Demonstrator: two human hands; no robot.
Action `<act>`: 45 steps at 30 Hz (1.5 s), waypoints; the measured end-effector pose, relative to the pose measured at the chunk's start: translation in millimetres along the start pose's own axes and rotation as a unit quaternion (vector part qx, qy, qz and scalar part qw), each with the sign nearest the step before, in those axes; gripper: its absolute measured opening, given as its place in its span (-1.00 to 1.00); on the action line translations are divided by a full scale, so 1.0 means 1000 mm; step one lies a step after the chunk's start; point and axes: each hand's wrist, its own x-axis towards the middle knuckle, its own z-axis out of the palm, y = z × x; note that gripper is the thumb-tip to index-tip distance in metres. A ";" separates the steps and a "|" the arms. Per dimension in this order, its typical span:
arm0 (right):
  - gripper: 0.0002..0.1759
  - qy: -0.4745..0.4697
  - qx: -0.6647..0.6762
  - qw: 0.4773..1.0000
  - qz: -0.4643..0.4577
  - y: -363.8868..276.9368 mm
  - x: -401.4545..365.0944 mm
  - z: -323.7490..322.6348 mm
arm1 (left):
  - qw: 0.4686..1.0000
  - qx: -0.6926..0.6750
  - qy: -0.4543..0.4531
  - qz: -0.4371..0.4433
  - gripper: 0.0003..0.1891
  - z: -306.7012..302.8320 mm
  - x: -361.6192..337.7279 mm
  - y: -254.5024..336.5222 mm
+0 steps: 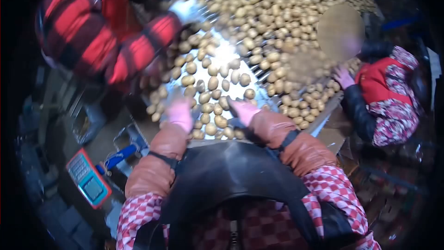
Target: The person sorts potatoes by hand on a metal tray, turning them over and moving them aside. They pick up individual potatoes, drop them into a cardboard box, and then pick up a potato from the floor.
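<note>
Loose potatoes (pixel 213 83) lie spread over a shiny metal surface (pixel 249 93) in front of me, under a bright glare. My left hand (pixel 179 112), smeared by motion, is among the potatoes at the left side; its fingers cannot be made out clearly. On the other side, my right hand (pixel 245 110) rests beside several potatoes, fingers stretched forward, nothing gripped in it. Between the two hands sit more potatoes (pixel 220 121), reaching down to the near edge by my dark apron (pixel 226 171).
A large potato heap (pixel 277 14) fills the back. At left, a co-worker's striped sleeve (pixel 152 37) and pale glove (pixel 187 11) reach in. Another co-worker's hand (pixel 343 77) touches the heap at right. A scale display (pixel 89 179) stands lower left.
</note>
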 end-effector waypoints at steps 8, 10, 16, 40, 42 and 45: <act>-0.51 0.085 0.292 0.947 0.103 0.022 -0.042 -0.032 | 0.978 -0.004 0.066 0.199 -0.55 -0.016 -0.010 -0.038; -0.59 0.123 0.244 0.937 0.219 0.077 -0.047 -0.028 | 0.980 0.047 0.076 0.178 -0.58 -0.017 -0.013 -0.051; -0.27 0.011 0.150 0.964 0.218 0.037 -0.032 -0.016 | 0.978 -0.078 0.103 0.160 -0.61 -0.029 0.059 -0.010; -0.44 0.228 0.046 0.972 -0.034 0.016 0.012 -0.026 | 0.989 -0.084 -0.082 -0.091 -0.45 -0.084 0.123 0.046; -0.45 0.096 0.147 0.984 0.020 0.016 0.007 -0.029 | 0.991 -0.061 -0.065 -0.099 -0.42 -0.056 0.159 0.037; -0.51 -0.015 0.405 0.912 0.065 0.031 -0.002 -0.028 | 0.979 -0.130 -0.094 -0.124 -0.43 -0.087 0.152 0.062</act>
